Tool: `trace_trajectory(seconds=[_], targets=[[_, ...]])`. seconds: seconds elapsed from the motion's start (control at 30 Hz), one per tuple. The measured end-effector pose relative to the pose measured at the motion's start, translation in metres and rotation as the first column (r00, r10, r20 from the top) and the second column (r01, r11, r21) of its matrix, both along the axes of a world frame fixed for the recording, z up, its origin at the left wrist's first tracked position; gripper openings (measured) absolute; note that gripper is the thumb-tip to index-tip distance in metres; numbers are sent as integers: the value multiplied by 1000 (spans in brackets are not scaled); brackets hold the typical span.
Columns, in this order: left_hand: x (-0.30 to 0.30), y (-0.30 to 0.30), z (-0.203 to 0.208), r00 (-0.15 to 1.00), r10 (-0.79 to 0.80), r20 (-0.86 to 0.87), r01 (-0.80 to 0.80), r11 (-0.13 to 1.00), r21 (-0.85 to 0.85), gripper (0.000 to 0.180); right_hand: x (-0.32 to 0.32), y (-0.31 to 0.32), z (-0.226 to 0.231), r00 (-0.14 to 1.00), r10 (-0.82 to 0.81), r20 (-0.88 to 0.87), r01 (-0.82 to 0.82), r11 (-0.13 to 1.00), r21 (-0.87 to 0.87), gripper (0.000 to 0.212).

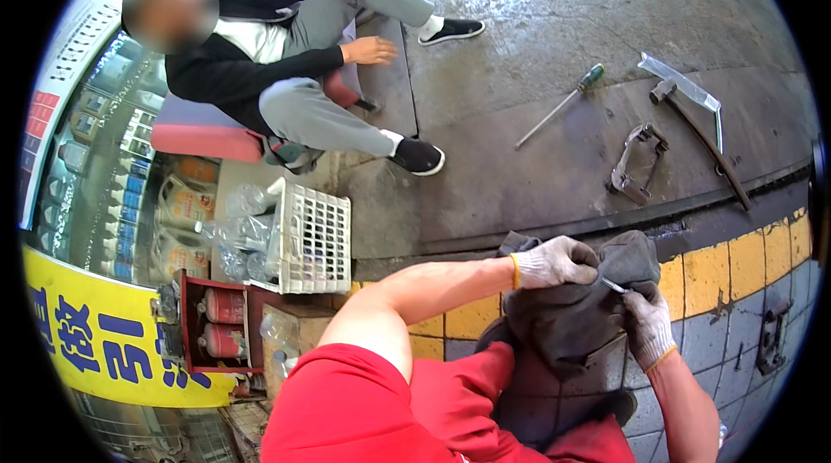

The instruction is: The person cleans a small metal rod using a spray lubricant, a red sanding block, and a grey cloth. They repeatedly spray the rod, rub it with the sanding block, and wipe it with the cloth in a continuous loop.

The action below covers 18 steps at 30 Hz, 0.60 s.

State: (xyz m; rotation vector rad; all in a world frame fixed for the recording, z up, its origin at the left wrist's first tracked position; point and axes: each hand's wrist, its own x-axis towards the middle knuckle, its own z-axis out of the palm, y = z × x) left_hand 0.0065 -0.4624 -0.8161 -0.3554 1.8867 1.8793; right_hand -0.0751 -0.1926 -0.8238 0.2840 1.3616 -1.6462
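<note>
My left hand, in a white knit glove, is closed at the top of a bunched dark grey rag. My right hand, gloved the same way, is on the rag's right side. A short shiny metal pin sticks out from its closed fingers toward my left hand. Folds of cloth hide parts of both grips. The rag hangs in front of my red-trousered knees, above the tiles.
A screwdriver, a metal bracket, a hammer and a clear plastic packet lie on the floor ahead. Another bracket lies right. A seated person and a white crate of bottles are left.
</note>
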Motion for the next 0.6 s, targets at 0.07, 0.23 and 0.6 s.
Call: trace_trajectory(seconds=[0.07,0.23,0.6], targets=[[3,1,-5,999,34,-12,-33,999,35,28,0,-4,4,1000,19,2,-19,1000,-9,18],[4,9,-9,999,48,-6,-47,997,65,27,3,4,4,1000,17,-5,-17,1000,-17,19],[3,14,-15,994,84,73,-97,977,193,42,1,7,-4,1000,30,-5,-30,999,-20,21]])
